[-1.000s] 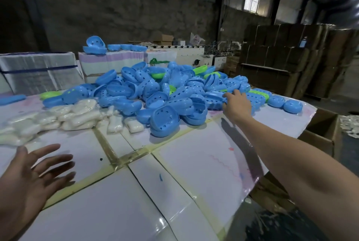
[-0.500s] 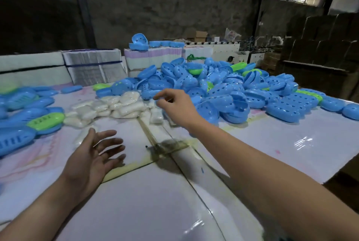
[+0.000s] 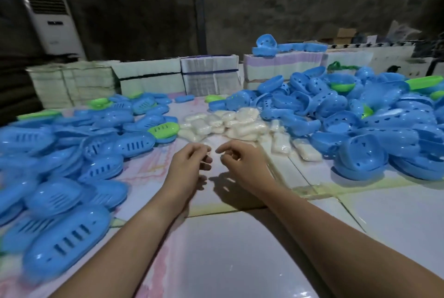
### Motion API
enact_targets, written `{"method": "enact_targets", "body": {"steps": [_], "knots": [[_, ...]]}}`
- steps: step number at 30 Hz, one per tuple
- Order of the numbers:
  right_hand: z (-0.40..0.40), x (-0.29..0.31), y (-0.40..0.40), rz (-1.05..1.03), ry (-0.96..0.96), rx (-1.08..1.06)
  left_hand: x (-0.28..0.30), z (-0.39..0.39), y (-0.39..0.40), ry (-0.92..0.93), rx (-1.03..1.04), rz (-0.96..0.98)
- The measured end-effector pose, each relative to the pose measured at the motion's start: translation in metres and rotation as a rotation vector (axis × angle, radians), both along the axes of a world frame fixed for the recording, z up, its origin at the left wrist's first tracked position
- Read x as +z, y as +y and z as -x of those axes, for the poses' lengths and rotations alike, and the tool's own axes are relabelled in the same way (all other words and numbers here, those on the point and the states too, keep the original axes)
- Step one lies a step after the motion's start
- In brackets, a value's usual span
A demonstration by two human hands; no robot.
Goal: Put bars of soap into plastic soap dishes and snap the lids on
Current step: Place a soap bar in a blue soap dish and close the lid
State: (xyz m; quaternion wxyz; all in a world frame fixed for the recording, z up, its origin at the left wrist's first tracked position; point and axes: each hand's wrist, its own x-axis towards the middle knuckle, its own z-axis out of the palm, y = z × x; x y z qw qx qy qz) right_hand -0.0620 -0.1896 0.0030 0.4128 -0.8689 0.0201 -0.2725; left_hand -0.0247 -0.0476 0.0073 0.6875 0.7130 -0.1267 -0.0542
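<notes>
- Two bare hands meet over the pale, glossy sheet-covered table (image 3: 240, 261): the left hand (image 3: 186, 169) and the right hand (image 3: 242, 165) both have fingers curled inward, tips nearly touching. Something pale and blurred may sit at the left fingertips, but I cannot tell whether either hand actually holds anything.
- Many small whitish soap bars in clear plastic wrap (image 3: 228, 123) lie heaped just beyond the fingertips, with a few strays (image 3: 305, 151) off to the right hand's outer side.
- Judging by look, each bar is light and firm, while the wrap is slick and crinkly; pinching across the short sides of the bar, not the loose film, should hold best.
- Dozens of blue oval plastic dish halves with round drain holes (image 3: 360, 151) pile up on the right hand's side; slotted blue oval plastic lids (image 3: 134, 146) spread on the left hand's side, a few green ones (image 3: 164, 129) among them.
- These shells look thin, stiff and smooth, likely to slide over each other; gripping by the rim seems safest, and a snap fit would want even pressure around the edge.
- No brand, label or writing is readable anywhere; the white floor-standing air conditioner (image 3: 54, 21) far behind the left hand shows only an illegible dark strip.
</notes>
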Motion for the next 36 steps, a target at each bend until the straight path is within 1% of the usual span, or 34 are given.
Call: {"method": "enact_targets", "body": {"steps": [1,3,4,5,6,8,10,13,16,18,21,23,24,25,26,27,29,31,34,36], "knots": [[0.001,-0.001,0.0,0.019,0.007,0.016,0.001,-0.005,0.004,-0.12,0.036,-0.109],[0.0,-0.004,0.001,0.056,0.025,0.04,0.003,-0.019,0.019,-0.369,0.121,-0.401],[0.0,-0.005,0.001,0.075,0.032,0.053,0.004,-0.028,0.028,-0.469,0.179,-0.554],[-0.001,-0.006,0.003,0.103,0.041,0.07,0.006,-0.04,0.037,-0.523,0.248,-0.661],[-0.002,-0.008,0.004,0.138,0.052,0.088,0.009,-0.05,0.046,-0.527,0.31,-0.721],[-0.004,-0.009,0.005,0.212,0.075,0.12,0.016,-0.07,0.056,-0.462,0.39,-0.868],[-0.005,-0.01,0.008,0.28,0.094,0.144,0.024,-0.09,0.061,-0.426,0.403,-1.104],[-0.005,-0.01,0.007,0.317,0.09,0.142,0.035,-0.12,0.071,-0.368,0.327,-1.337],[-0.007,-0.013,0.005,0.35,0.085,0.149,0.037,-0.147,0.087,-0.238,0.174,-1.543],[-0.009,-0.015,0.004,0.356,0.09,0.151,0.035,-0.157,0.093,-0.194,0.129,-1.609],[-0.013,-0.016,0.002,0.361,0.099,0.153,0.03,-0.158,0.092,-0.308,0.201,-1.631],[-0.014,-0.017,0.002,0.365,0.102,0.151,0.028,-0.152,0.085,-0.429,0.246,-1.595],[-0.015,-0.017,0.002,0.362,0.103,0.149,0.028,-0.148,0.079,-0.487,0.262,-1.536],[-0.015,-0.017,0.002,0.354,0.102,0.145,0.028,-0.142,0.073,-0.531,0.276,-1.436],[-0.015,-0.017,0.002,0.342,0.099,0.136,0.029,-0.134,0.065,-0.545,0.286,-1.292],[-0.016,-0.017,0.002,0.325,0.095,0.121,0.03,-0.123,0.057,-0.522,0.289,-1.115],[-0.015,-0.017,0.002,0.275,0.087,0.082,0.03,-0.097,0.04,-0.375,0.257,-0.755],[-0.014,-0.014,0.001,0.176,0.072,0.043,0.026,-0.067,0.022,-0.154,0.18,-0.445],[-0.01,-0.005,-0.002,0.038,0.035,-0.014,0.017,-0.03,0.003,0.147,0.13,-0.038],[-0.007,-0.001,-0.008,-0.015,0.008,-0.047,0.012,-0.016,-0.004,0.283,0.098,0.177]]}}
